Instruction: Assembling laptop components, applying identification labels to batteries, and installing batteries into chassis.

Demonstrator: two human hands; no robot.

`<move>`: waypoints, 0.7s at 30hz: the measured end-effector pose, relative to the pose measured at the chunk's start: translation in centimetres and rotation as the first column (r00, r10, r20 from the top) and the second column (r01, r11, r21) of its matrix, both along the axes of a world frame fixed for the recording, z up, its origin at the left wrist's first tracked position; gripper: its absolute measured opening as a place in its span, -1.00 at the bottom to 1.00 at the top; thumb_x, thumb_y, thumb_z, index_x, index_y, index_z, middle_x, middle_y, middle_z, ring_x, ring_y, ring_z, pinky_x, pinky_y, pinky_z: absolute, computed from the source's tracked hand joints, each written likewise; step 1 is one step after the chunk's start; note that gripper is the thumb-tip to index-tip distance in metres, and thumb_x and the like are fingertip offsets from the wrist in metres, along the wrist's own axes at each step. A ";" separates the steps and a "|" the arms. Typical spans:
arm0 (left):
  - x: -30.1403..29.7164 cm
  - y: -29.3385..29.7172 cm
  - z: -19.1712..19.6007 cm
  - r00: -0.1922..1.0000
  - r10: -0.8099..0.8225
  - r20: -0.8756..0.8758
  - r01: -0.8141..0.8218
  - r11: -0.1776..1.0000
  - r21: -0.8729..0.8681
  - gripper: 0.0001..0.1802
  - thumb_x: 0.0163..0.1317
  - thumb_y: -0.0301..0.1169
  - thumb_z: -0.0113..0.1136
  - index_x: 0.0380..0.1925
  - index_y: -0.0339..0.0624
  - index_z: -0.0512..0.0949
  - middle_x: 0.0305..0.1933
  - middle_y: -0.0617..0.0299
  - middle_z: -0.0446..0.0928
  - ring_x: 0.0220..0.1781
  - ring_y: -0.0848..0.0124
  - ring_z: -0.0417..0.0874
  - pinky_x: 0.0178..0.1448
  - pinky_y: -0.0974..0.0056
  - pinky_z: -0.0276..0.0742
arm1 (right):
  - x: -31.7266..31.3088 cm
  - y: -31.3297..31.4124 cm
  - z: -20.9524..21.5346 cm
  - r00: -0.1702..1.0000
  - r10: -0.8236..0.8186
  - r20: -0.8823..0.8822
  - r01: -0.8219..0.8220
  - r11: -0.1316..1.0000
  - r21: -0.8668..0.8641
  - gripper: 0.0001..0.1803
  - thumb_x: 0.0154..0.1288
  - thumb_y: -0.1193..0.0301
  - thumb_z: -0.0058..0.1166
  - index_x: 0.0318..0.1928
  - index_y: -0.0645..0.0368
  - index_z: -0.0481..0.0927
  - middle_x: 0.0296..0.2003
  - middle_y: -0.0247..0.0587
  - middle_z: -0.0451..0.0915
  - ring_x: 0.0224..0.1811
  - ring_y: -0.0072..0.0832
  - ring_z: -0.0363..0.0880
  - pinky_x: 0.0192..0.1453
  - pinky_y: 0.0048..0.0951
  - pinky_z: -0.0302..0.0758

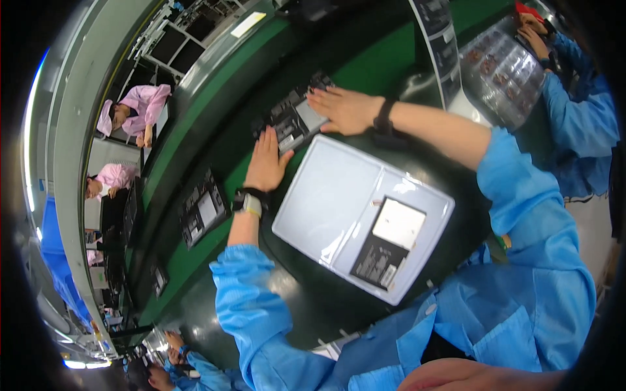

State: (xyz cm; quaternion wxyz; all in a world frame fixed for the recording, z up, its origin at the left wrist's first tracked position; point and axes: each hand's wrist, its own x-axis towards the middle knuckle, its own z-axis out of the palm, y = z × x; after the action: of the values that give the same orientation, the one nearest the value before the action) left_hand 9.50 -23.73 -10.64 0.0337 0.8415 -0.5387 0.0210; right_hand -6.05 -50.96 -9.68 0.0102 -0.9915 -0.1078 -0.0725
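On the green belt ahead of me lies a black electronic device frame (285, 118) with a flat silver-grey panel (309, 118) set in it. My left hand (265, 163) touches its near left end, fingers stretched out and thumb apart. Across its right end rests my right hand (347, 111), fingers straight and flat against the edge. Neither hand visibly grips it, though the undersides of the fingers are hidden. Nearer to me is a pale grey two-compartment plastic tray (323, 205). Its right compartment holds a flat battery pack (373, 259), black with a white area.
Further left along the belt lie a similar black device (203, 210) and a smaller one (158, 280). At the right stands a clear compartmented tray (501, 72) of small parts, beside a co-worker's hands (535, 38). A hanging sheet (440, 49) stands between. Persons in pink sit across the line.
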 end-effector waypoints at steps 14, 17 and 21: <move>-20.4 7.4 11.5 0.884 0.117 -0.453 -0.150 0.988 -0.038 -0.63 0.43 -0.31 0.25 0.10 -0.34 0.64 -0.03 -0.10 0.71 0.00 0.19 0.72 0.12 0.19 0.59 | -18.9 3.8 3.7 0.975 0.211 0.070 -0.222 0.936 0.273 -0.38 0.27 0.22 0.30 0.26 0.30 0.51 0.36 0.12 0.40 0.48 -0.07 0.30 0.48 -0.04 0.30; -27.9 10.0 10.3 0.909 0.141 -0.391 -0.162 0.987 -0.021 -0.46 0.34 -0.22 0.36 0.22 -0.28 0.56 0.14 -0.10 0.61 0.18 0.03 0.64 0.25 0.08 0.55 | -22.5 5.6 4.5 0.946 0.323 -0.017 -0.298 0.892 0.339 -0.14 0.02 0.19 0.51 0.30 0.30 0.47 0.25 0.05 0.45 0.35 -0.05 0.38 0.41 -0.09 0.35; -33.1 11.9 6.1 0.937 0.228 -0.263 -0.230 0.973 0.023 -0.12 0.27 -0.12 0.42 0.50 -0.23 0.28 0.62 -0.15 0.14 0.63 -0.15 0.15 0.58 -0.05 0.25 | -23.0 6.6 3.9 0.957 0.280 -0.081 -0.232 0.901 0.366 -0.02 -0.18 0.21 0.63 0.28 0.32 0.46 0.16 0.03 0.46 0.28 -0.06 0.42 0.42 -0.17 0.39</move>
State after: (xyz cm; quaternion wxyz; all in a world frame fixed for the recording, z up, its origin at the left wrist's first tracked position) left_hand -23.59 -11.84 -4.59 0.1060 0.8935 -0.4278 -0.0853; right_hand -29.07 -44.31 -5.79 0.2041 -0.9532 -0.2217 -0.0230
